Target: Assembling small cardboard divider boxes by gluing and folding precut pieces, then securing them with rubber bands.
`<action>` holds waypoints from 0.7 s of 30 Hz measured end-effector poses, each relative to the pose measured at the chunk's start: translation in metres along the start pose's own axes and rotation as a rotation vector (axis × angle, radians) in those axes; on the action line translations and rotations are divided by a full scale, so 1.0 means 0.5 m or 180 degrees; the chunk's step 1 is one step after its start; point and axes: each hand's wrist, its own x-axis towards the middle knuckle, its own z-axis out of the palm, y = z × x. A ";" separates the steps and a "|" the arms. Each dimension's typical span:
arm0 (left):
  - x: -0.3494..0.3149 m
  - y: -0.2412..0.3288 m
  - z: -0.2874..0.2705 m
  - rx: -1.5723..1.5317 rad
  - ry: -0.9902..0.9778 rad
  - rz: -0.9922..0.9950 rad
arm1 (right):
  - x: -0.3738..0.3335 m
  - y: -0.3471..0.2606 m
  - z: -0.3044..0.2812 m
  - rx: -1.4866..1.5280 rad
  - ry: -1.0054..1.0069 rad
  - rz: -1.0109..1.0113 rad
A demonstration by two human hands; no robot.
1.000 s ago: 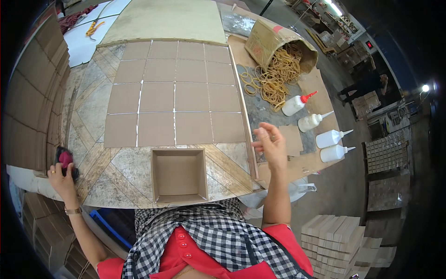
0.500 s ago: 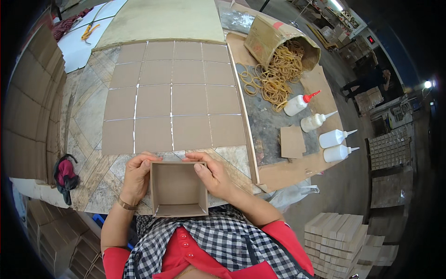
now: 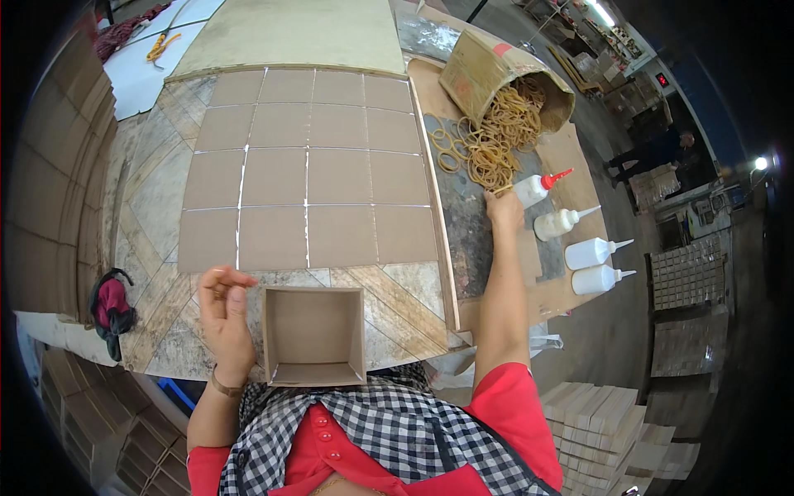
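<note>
Even, bright light falls on the worktable [image 3: 165, 190] at the centre, with soft shadows only. Toward 3 o'clock the room goes dim, and 1 small lamp [image 3: 760, 163] glares there. Fisheye distortion bends straight edges near the rim, beyond which the corners are black.

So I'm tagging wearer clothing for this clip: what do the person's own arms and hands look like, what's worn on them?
Both forearms are bare. The left hand has a thin gold-coloured bracelet at the wrist; the right hand shows no jewellery or glove. Short red sleeves cover the upper arms, beside a black-and-white checked apron.
</note>
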 end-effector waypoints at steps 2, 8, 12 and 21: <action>-0.033 -0.013 -0.001 0.0212 -0.0145 -0.0106 | 0.020 -0.003 -0.007 0.0029 0.0344 0.0015; -0.058 0.010 0.012 0.0227 0.0050 0.0051 | 0.054 0.010 -0.052 0.0261 0.1648 -0.0726; 0.006 0.005 -0.119 0.1369 0.0717 0.0380 | 0.120 0.075 -0.041 0.1325 0.1610 -0.1363; 0.090 -0.007 -0.436 0.5927 0.1121 0.0188 | -0.197 -0.033 -0.168 0.3817 -0.0670 -0.1589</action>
